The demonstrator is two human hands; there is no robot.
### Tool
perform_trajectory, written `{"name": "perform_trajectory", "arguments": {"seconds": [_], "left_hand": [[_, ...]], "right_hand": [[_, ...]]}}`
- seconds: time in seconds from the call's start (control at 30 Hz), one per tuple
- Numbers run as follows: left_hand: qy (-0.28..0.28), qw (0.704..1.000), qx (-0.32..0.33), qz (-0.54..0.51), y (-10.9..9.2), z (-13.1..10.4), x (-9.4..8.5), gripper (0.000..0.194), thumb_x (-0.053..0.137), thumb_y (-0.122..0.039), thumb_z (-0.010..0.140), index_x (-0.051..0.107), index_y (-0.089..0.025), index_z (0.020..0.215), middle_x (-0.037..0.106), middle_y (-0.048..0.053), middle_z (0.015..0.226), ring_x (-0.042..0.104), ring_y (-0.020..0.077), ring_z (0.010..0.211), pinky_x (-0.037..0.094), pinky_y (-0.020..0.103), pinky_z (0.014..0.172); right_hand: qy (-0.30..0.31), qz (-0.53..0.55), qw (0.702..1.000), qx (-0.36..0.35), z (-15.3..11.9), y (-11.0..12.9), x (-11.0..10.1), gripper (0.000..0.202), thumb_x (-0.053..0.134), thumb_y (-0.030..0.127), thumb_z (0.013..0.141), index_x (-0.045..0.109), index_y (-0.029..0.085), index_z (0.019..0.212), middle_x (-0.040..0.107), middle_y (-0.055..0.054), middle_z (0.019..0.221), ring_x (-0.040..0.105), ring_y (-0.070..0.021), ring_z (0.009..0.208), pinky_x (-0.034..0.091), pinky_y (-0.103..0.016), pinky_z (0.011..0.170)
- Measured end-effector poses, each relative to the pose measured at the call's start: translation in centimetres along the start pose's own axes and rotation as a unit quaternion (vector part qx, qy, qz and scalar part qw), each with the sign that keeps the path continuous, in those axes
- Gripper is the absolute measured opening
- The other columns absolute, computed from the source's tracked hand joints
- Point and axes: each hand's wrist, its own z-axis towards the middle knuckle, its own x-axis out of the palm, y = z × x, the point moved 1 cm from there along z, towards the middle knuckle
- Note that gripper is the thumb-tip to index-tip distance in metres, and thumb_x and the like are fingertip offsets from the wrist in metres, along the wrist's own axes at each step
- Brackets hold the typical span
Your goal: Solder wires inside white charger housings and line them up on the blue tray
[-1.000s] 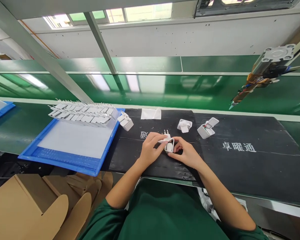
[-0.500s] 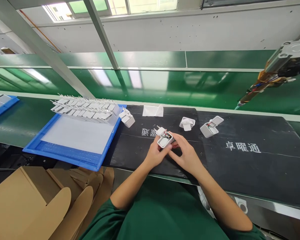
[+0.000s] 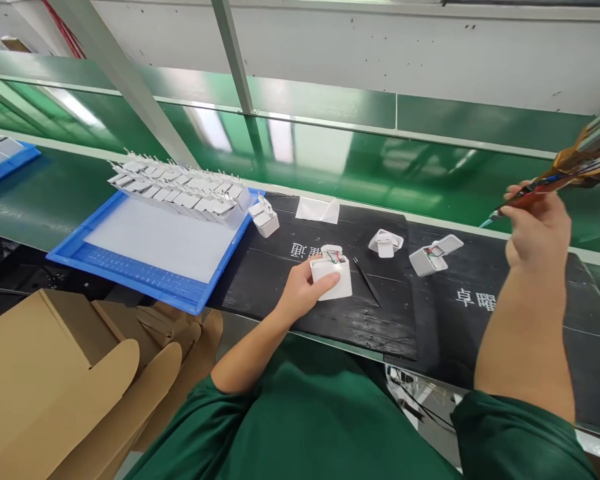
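Observation:
My left hand (image 3: 301, 291) grips a white charger housing (image 3: 334, 279) over the black mat; its lid is tipped up and coloured wires show inside. At the right, my right hand (image 3: 543, 217) is closed round the lower part of a hanging dispensing tool (image 3: 535, 195), whose thin tip points down to the left. Black tweezers (image 3: 367, 283) lie on the mat just right of the held housing. Farther right are two opened white housings, one (image 3: 385, 243) near the tweezers and another (image 3: 427, 261) with its lid raised. One more white housing (image 3: 265, 218) stands beside the tray.
A blue tray (image 3: 190, 301) at the left holds rows of white housings (image 3: 180, 189). A white paper piece (image 3: 318, 210) lies at the mat's back edge. Cardboard boxes (image 3: 35, 373) stand below the bench at the lower left. Another blue tray (image 3: 17, 163) is at the far left.
My right hand has left the housing and reached up right to take hold of the hanging tool. Tweezers now lie visible on the mat. The left hand's housing is turned upright. The view has tilted down.

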Motion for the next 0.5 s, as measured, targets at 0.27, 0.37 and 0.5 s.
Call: {"name": "perform_trajectory", "arguments": {"seconds": [0.27,0.37,0.5], "left_hand": [[-0.008,0.999,-0.002,0.041,0.9,-0.1,-0.4,0.048,0.071,-0.047,0.078,0.067,-0.015,0.114,0.075,0.01,0.104,0.071,0.0241,0.092,0.059,0.032,0.078],[-0.023,0.999,0.013,0.046,1.8,0.5,-0.4,0.049,0.072,-0.042,0.078,0.064,-0.016,0.119,0.074,0.01,0.109,0.07,0.023,0.099,0.057,0.032,0.085],[-0.056,0.992,0.006,0.116,2.3,1.3,-0.4,0.046,0.071,-0.037,0.079,0.063,-0.016,0.119,0.074,0.008,0.107,0.07,0.0214,0.095,0.056,0.03,0.084]], "right_hand": [[-0.146,0.1,0.983,0.054,4.2,-0.9,2.6,0.038,0.062,0.038,0.085,0.047,0.035,0.12,0.066,-0.009,0.119,0.062,-0.0303,0.121,0.056,-0.049,0.091],[-0.127,0.141,0.981,0.036,5.2,0.5,4.2,0.053,0.068,0.035,0.078,0.039,0.031,0.123,0.063,-0.011,0.12,0.062,-0.0266,0.119,0.05,-0.048,0.101],[-0.077,0.144,0.986,-0.019,3.9,5.4,7.3,0.058,0.067,0.039,0.079,0.034,0.031,0.127,0.061,-0.008,0.117,0.064,-0.0248,0.109,0.053,-0.048,0.098]]}}
